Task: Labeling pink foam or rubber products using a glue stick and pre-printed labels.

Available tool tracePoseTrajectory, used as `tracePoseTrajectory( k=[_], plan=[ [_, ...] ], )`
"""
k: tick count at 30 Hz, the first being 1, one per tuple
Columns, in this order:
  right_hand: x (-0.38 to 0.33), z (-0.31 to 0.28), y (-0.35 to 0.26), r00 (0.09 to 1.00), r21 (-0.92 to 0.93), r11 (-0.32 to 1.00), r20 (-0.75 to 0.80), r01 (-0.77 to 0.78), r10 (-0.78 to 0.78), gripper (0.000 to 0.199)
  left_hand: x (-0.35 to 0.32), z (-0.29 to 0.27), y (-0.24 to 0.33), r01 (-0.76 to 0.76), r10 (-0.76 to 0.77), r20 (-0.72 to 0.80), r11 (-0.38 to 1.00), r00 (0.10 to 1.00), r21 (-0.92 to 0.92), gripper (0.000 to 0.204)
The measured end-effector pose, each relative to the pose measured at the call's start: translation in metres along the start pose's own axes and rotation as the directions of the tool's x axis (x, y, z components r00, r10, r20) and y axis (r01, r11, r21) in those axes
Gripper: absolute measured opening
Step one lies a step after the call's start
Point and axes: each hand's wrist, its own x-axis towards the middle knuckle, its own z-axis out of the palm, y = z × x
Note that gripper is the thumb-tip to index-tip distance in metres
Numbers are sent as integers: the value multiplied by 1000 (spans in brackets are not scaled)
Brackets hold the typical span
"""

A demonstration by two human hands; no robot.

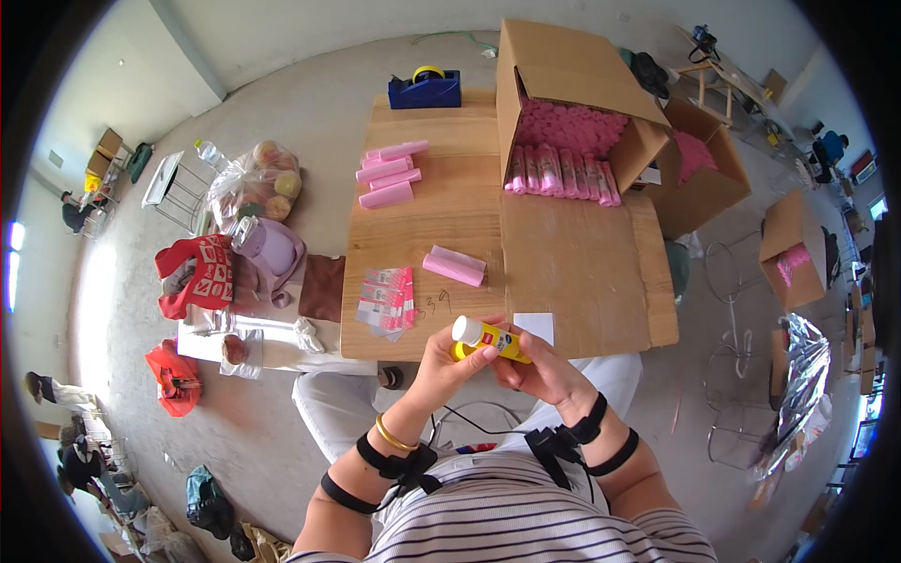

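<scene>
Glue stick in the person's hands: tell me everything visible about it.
The glue stick is a short cylinder, apparently plastic, its yellow body printed with red and dark patches, one end plain white. It slants, white end leftward and higher in the picture, near the close edge of the wooden table. The left hand and right hand both hold it. A yellow piece below the white end may be its cap; unclear.
</scene>
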Motion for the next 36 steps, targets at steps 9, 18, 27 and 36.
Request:
tracePoseTrajectory(
  k=[9, 18, 27, 36],
  plan=[
    [-5, 11, -9, 972, -750, 625, 109, 219, -210, 36, -3, -14, -4, -150, 153, 5, 963, 988, 226, 26],
    [7, 10, -10, 854, -953, -58, 293, 298, -429, 37, 1, -22, -13, -206, 259, -68, 878, 963, 431, 26],
    [22, 0, 4, 899, -955, 66, 246, 288, -362, 39, 1, -37, -17, -205, 286, -12, 714, 958, 669, 29],
    [62, -33, 47, 839, -999, -6, 39, 42, -543, 31, 16, -26, -40, -155, 388, -84, 545, 918, 824, 30]
  ],
)
